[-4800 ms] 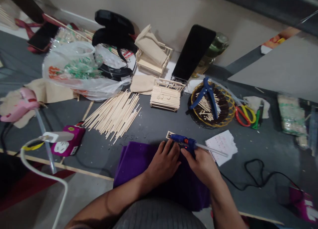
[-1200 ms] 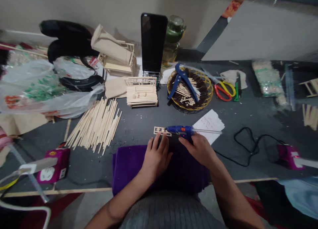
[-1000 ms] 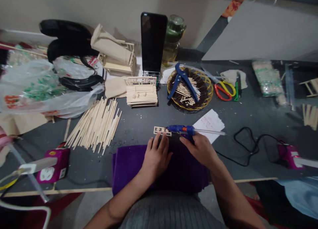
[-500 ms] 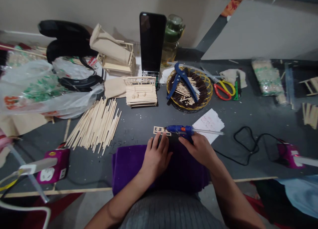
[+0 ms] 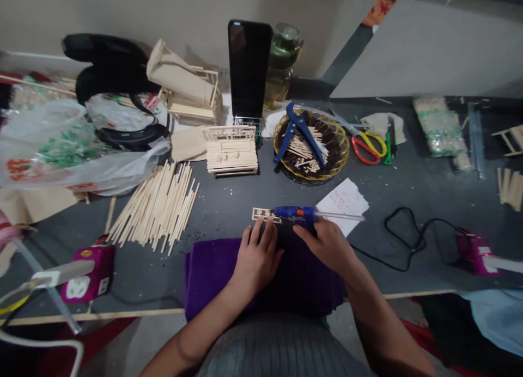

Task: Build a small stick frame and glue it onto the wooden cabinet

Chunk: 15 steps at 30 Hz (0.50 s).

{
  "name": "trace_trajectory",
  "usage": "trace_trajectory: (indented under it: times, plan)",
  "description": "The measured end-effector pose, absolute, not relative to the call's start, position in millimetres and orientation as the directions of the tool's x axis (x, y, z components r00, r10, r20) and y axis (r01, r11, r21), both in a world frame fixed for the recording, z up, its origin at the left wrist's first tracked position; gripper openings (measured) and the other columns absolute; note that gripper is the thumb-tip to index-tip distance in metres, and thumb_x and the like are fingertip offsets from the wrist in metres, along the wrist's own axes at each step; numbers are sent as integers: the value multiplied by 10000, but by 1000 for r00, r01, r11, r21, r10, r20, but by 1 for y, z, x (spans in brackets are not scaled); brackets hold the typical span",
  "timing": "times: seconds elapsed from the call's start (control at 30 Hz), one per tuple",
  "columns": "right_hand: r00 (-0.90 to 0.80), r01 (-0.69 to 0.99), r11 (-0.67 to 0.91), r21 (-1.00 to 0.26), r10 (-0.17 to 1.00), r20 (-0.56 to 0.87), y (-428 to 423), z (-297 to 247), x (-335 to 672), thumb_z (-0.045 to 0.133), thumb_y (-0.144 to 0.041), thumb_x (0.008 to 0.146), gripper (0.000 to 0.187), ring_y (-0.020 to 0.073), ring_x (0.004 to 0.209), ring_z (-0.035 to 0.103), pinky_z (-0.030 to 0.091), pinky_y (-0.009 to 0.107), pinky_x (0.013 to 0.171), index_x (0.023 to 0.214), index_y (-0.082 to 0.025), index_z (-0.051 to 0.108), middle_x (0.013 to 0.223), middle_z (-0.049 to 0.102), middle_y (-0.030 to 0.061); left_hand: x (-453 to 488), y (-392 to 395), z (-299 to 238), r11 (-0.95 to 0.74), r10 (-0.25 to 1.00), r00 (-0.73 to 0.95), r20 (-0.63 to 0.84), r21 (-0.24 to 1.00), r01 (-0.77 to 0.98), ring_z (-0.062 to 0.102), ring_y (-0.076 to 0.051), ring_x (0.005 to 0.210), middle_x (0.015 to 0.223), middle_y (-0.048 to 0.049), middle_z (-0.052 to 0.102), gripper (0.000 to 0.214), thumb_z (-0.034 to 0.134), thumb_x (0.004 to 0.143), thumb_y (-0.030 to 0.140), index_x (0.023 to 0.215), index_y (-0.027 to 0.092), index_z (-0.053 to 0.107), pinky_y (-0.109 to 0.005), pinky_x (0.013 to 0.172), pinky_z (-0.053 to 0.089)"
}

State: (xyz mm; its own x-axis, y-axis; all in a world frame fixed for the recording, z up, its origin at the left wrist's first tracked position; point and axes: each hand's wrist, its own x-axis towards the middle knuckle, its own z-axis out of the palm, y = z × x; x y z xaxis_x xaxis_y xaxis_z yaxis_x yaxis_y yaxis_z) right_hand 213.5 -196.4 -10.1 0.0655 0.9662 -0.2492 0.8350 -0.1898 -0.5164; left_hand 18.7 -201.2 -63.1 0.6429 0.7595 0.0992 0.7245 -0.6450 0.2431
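My right hand [image 5: 329, 242] is wrapped round a blue hot glue gun [image 5: 295, 212], with a clear glue stick [image 5: 345, 216] jutting from its back. The nozzle points left and meets a small rectangular wooden frame [image 5: 256, 213] that has tiny cut-out pieces inside it. My left hand [image 5: 257, 254] lies palm down, its outstretched fingertips resting on the frame's near edge. Both hands are over a folded purple cloth [image 5: 212, 273] at the table's front edge. The gun's trigger is hidden by my right hand.
Loose wooden sticks [image 5: 157, 208] lie left. Behind stand a slatted wooden model [image 5: 232, 156], an upright phone [image 5: 250, 66] and a basket [image 5: 343, 148] bearing blue cutters [image 5: 300, 129]. Scissors [image 5: 370, 148], a paper note [image 5: 345, 200] and a black cord [image 5: 402, 265] are right.
The glue stick's rear end sits slightly closer to the gun. Both hands and the wooden frame have stayed in place.
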Motion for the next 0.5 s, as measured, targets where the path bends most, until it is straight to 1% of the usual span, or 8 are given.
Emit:
trace_trajectory:
  times: [0.17, 0.37, 0.5]
  plan:
    - [82, 849, -211, -485, 958, -274, -197, -6, 215, 494, -394, 887, 334, 290, 836, 712, 508, 339, 698, 923, -129, 694, 858, 743, 145, 19, -201, -63, -644, 759, 645, 91, 254, 722, 385, -331, 1360, 1477, -107, 447, 471, 444, 943, 375, 1310, 107, 570, -472, 1050, 371]
    - [53, 834, -178, -522, 968, -245, -197, -6, 212, 491, -383, 885, 341, 296, 877, 708, 506, 337, 706, 963, -116, 690, 914, 745, 155, 19, -201, -62, -645, 758, 645, 94, 254, 721, 380, -331, 1366, 1477, -119, 447, 468, 464, 935, 368, 1311, 110, 570, -478, 1046, 379]
    - [73, 846, -193, -497, 965, -251, -197, -5, 215, 489, -393, 888, 311, 276, 822, 708, 498, 329, 690, 902, -150, 684, 856, 746, 133, 19, -200, -62, -644, 758, 646, 91, 260, 719, 381, -330, 1366, 1472, -122, 453, 468, 476, 930, 365, 1313, 113, 569, -473, 1051, 379]
